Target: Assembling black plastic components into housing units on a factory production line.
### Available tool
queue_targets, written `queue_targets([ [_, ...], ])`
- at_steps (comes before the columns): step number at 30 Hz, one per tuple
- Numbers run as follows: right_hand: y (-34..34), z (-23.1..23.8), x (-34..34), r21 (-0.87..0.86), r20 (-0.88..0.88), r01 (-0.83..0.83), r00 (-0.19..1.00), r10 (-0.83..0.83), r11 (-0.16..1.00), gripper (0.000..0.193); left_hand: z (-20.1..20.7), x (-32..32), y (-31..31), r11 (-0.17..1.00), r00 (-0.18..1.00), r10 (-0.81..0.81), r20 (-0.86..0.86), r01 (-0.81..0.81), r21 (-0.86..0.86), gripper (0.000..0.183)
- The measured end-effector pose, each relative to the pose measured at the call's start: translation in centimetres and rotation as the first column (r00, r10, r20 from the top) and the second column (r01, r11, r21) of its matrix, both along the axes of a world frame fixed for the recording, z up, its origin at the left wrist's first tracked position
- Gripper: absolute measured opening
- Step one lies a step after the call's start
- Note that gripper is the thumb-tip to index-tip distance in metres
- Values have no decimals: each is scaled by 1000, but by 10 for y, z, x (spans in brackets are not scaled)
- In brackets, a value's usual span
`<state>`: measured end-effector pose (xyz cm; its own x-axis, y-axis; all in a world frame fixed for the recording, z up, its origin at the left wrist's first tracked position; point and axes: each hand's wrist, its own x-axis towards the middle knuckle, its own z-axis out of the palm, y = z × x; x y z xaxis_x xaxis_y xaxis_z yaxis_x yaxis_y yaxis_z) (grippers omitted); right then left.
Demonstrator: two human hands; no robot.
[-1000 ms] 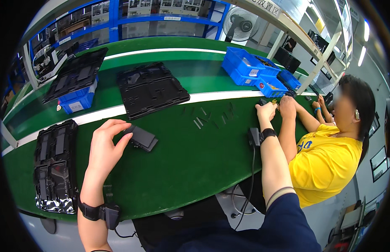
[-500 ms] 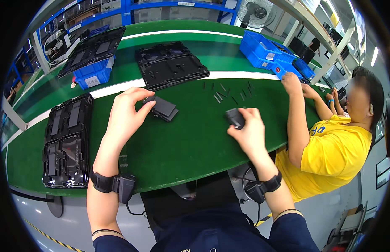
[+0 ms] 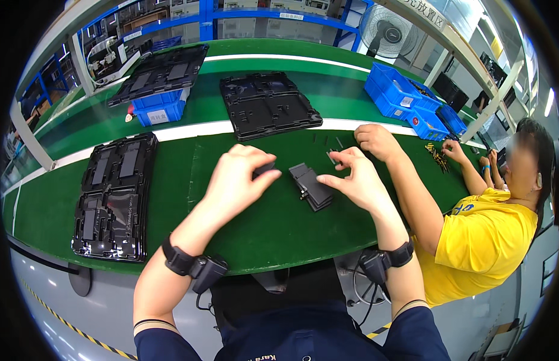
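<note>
My left hand [image 3: 240, 175] is closed, with a small dark block [image 3: 264, 169] pinched between thumb and fingers and mostly hidden by them. Beside it, on the green tabletop, lies a small stack of flat black rectangular parts [image 3: 314, 188], tilted across the table, with a small shiny fitting on its left side. At the right edge of that stack, my right hand [image 3: 359, 180] hovers with thumb and index finger apart and nothing visible between them. Thin dark strips [image 3: 332, 157] are scattered just beyond its fingertips, partly covered by the hand.
Black moulded trays [image 3: 114, 195] lie at the left; another black tray [image 3: 270, 105] lies beyond my hands. A further tray [image 3: 162, 75] rests on a blue bin [image 3: 159, 108]. Blue bins [image 3: 391, 90] stand far right. A co-worker's arm [image 3: 406, 180] reaches in close to my right hand.
The dark block in my right hand is gone from it, and its fingers have parted. The stack near my left hand now lies nearer my right hand. The co-worker's arm has come nearer the strips.
</note>
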<state>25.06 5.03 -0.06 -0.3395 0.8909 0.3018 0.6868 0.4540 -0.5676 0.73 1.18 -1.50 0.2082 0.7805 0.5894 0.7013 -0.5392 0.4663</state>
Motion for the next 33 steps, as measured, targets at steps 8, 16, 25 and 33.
queue_targets([
  [8, 8, -17, 2, -178, -129, -174, 980, 152, 969, 61, 1, 44, 13, 973, 951, 113, -289, -165, -163, 50],
  [16, 12, -15, 5, -153, -208, -240, 956, 206, 959, 61, 6, 52, 18, 956, 991, 30, -133, -67, -285, 49],
  [25, 26, 0, -5, -495, -590, -473, 799, 119, 729, 26, 8, 56, 13, 937, 867, -37, 497, 202, -283, 34],
  [33, 29, 35, -52, -274, -787, -540, 601, 137, 796, 34, 26, 17, -3, 903, 534, 163, 830, 257, -343, 27],
])
